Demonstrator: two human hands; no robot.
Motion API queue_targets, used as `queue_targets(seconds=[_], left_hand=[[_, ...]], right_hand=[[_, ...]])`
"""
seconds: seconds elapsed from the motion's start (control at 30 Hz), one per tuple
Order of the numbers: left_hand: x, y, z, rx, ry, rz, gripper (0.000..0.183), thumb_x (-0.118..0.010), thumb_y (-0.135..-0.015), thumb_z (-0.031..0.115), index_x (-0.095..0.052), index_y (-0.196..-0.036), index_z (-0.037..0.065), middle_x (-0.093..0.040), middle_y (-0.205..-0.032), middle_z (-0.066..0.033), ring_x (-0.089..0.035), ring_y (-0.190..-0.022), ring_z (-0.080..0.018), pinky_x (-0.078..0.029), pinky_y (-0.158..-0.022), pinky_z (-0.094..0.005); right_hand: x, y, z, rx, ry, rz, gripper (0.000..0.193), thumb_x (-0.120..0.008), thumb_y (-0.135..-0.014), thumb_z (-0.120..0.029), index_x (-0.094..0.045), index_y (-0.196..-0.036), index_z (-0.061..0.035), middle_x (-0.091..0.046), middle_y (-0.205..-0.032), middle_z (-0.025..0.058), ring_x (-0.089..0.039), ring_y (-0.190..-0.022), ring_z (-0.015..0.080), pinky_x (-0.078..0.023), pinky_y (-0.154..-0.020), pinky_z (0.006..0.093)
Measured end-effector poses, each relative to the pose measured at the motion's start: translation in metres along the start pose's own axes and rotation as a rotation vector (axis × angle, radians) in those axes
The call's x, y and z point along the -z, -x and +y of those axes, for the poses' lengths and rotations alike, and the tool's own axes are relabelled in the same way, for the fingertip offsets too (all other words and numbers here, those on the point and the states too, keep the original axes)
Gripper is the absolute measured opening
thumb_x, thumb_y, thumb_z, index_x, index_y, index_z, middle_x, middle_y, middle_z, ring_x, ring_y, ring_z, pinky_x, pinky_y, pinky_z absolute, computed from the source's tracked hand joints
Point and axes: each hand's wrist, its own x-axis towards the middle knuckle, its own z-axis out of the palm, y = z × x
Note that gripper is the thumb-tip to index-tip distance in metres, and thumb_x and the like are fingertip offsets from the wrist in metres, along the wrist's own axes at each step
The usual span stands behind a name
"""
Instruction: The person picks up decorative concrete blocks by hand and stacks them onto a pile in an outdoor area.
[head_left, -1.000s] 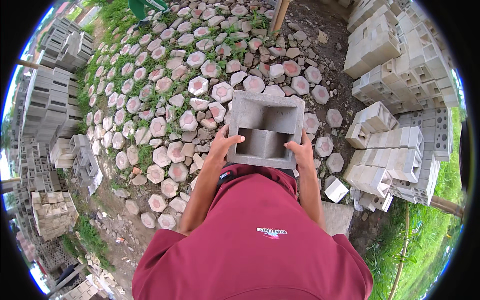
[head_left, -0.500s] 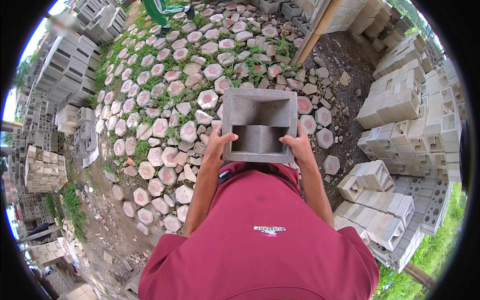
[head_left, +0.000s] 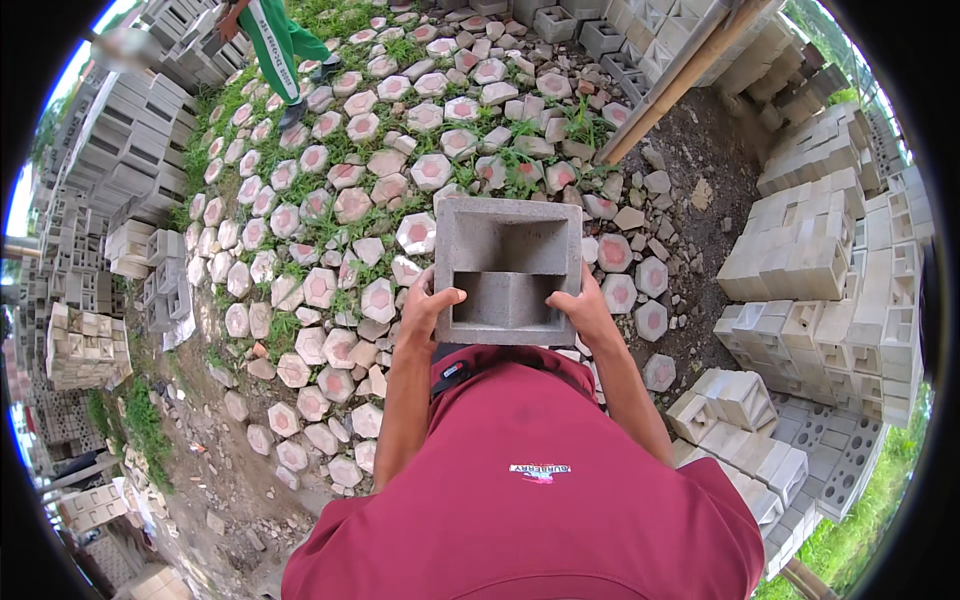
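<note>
A grey hollow concrete block (head_left: 510, 335) is held up in front of my body, its openings facing up toward me. My left hand (head_left: 425, 305) grips its left side, with the thumb over the near left rim. On the opposite side my right hand (head_left: 585, 305) clasps it the same way, thumb at the rim. Inside, an angled partition (head_left: 512, 298) splits the nearer part. The fingers beneath and behind the block are mostly hidden. Below it lies ground laid with hexagonal pavers.
Hexagonal pavers (head_left: 417, 232) with reddish centres and grass cover uneven ground. Stacked pale blocks (head_left: 790, 245) stand at right, more blocks (head_left: 125, 150) at left. A slanting wooden post (head_left: 680, 85) rises ahead right. Far left, a person in green trousers (head_left: 275, 45) walks.
The block and both my hands have shifted slightly nearer and a little left in view. The person in green trousers shows more fully and lower at the far left.
</note>
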Motion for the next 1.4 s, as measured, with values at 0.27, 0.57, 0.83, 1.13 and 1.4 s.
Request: queue_targets(seconds=[0.27,0.57,0.83,1.13,1.4], left_hand=[[0.037,-0.119,0.123,0.013,-0.035,-0.064,0.058,-0.069,-0.067,0.011,-0.053,-0.122,-0.001,-0.062,-0.102,-0.0081,-0.059,-0.090,-0.0179,-0.048,-0.081,-0.0319],[0.050,-0.231,0.226,0.003,-0.144,-0.028,0.058,-0.076,-0.073,0.024,-0.053,-0.119,-0.004,-0.062,-0.102,-0.0093,-0.061,-0.088,-0.0174,-0.050,-0.078,-0.0322],[0.046,-0.374,0.263,0.023,0.112,-0.045,0.049,-0.065,-0.089,0.040,-0.061,-0.113,-0.002,-0.067,-0.102,-0.0089,-0.065,-0.086,-0.0161,-0.053,-0.073,-0.0315],[0.047,-0.553,0.327,0.020,0.276,-0.122,0.056,-0.058,-0.093,0.044,-0.056,-0.124,-0.004,-0.065,-0.115,-0.0117,-0.065,-0.098,-0.0218,-0.053,-0.084,-0.0351],[0.018,-0.670,0.393,0.040,0.122,-0.167,0.056,-0.060,-0.091,0.046,-0.059,-0.119,-0.003,-0.066,-0.108,-0.0099,-0.066,-0.090,-0.0192,-0.053,-0.079,-0.0319]], right_hand=[[-0.065,-0.136,-0.068,-0.006,0.013,-0.092,0.085,-0.057,-0.072,-0.003,-0.018,-0.148,-0.0001,-0.049,-0.127,0.0125,-0.051,-0.110,0.0223,-0.042,-0.094,0.0288],[-0.100,-0.255,-0.118,-0.007,-0.043,-0.024,0.087,-0.056,-0.073,-0.002,-0.017,-0.151,-0.0060,-0.052,-0.121,0.0117,-0.053,-0.098,0.0193,-0.046,-0.085,0.0292],[-0.093,-0.399,-0.141,-0.044,0.007,-0.053,0.082,-0.057,-0.073,-0.002,-0.023,-0.148,-0.0031,-0.054,-0.112,0.0080,-0.052,-0.087,0.0142,-0.046,-0.076,0.0270],[-0.093,-0.588,-0.167,-0.060,-0.078,-0.053,0.079,-0.056,-0.074,0.000,-0.025,-0.147,-0.0014,-0.055,-0.105,0.0055,-0.050,-0.084,0.0127,-0.045,-0.072,0.0259],[-0.089,-0.694,-0.183,0.016,-0.100,0.084,0.080,-0.054,-0.073,0.003,-0.025,-0.147,-0.0036,-0.055,-0.106,0.0059,-0.053,-0.085,0.0136,-0.046,-0.076,0.0275]])
